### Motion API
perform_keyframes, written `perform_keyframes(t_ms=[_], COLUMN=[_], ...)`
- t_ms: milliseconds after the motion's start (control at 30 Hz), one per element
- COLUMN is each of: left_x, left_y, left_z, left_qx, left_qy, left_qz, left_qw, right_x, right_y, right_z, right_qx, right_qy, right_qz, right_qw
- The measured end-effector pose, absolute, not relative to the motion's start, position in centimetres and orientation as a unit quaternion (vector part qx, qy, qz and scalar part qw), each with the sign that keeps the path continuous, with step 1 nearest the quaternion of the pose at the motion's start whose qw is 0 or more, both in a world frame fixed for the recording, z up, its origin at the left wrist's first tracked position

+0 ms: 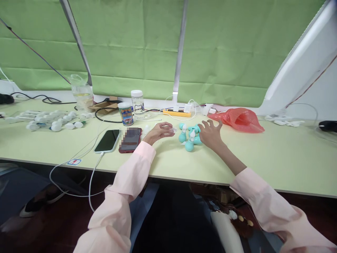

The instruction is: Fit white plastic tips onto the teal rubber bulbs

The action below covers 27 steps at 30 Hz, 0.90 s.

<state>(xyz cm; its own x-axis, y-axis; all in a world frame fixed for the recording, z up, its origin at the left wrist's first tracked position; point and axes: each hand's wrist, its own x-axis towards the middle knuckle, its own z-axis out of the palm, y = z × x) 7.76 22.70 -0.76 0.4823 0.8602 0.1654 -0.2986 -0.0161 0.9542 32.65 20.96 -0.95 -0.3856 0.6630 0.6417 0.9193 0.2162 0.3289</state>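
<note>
Several small teal and white toy-like parts (190,137) lie in a cluster on the pale green table (276,158). My right hand (210,133) rests just right of the cluster, fingers spread and touching its edge, holding nothing. My left hand (159,132) sits to the left of the cluster with fingers curled around a small white piece (173,130) pinched at the fingertips. Both arms wear pink sleeves.
Two phones, a mint one (107,141) on a white cable and a red one (130,140), lie left of my hands. Behind stand a printed cup (125,113), a clear jar (137,102), a yellow power strip (176,112) and a red plastic bag (238,119). White oval parts (52,121) lie far left.
</note>
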Motion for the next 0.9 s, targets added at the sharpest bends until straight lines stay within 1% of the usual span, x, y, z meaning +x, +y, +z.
perform_keyframes(t_ms=[100, 167, 233, 533, 900], left_x=[7.7, 7.7, 7.7, 8.2, 8.4], left_y=[22.6, 22.5, 22.3, 22.3, 21.8], left_z=[-0.8, -0.7, -0.5, -0.6, -0.4], left_qx=[0.562, 0.567, 0.576, 0.594, 0.612], left_qy=[0.265, 0.275, 0.284, 0.336, 0.322], left_qz=[0.437, 0.428, 0.417, 0.396, 0.421], left_qw=[0.651, 0.647, 0.643, 0.614, 0.588], right_x=[31.9, 31.6, 31.5, 31.6, 31.5], right_y=[21.2, 21.4, 21.5, 22.0, 21.9], right_z=[-1.4, -1.7, -1.9, -2.0, -2.3], right_qx=[-0.562, -0.565, -0.562, -0.565, -0.568], right_qy=[-0.752, -0.758, -0.764, -0.755, -0.746], right_qz=[-0.332, -0.322, -0.315, -0.325, -0.325], right_qw=[0.089, 0.055, 0.041, 0.073, 0.124])
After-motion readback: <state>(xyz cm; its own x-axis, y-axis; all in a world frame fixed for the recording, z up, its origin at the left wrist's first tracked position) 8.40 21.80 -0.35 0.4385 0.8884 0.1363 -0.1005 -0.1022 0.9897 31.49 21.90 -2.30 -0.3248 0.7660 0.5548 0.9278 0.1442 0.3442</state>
